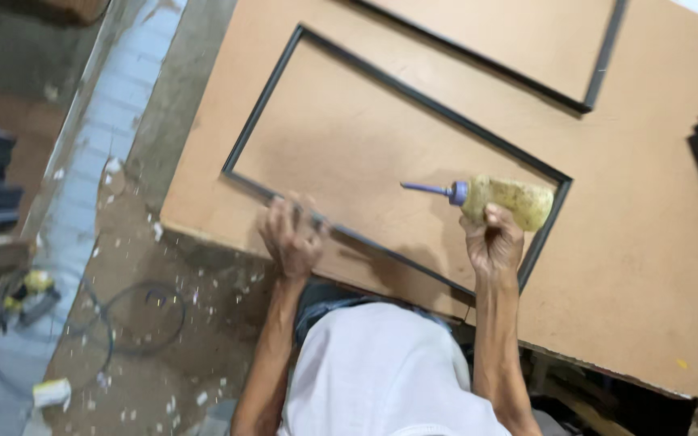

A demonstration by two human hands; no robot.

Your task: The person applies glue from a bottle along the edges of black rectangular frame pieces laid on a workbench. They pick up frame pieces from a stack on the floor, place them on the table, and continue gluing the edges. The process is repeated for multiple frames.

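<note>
Gripping a yellowish glue bottle with a purple nozzle, the right hand is closing its fingers round the bottle's lower end and holding it sideways above the dark rectangular frame lying on the brown board, while the left hand is pressing curled fingers on the frame's near rail. Glue could be dripping onto bare board if the nozzle is wandering off the rail, and the frame could be sliding under uneven pressure. Motion blur is obscuring the left fingertips, and the second frame is running out of view.
</note>
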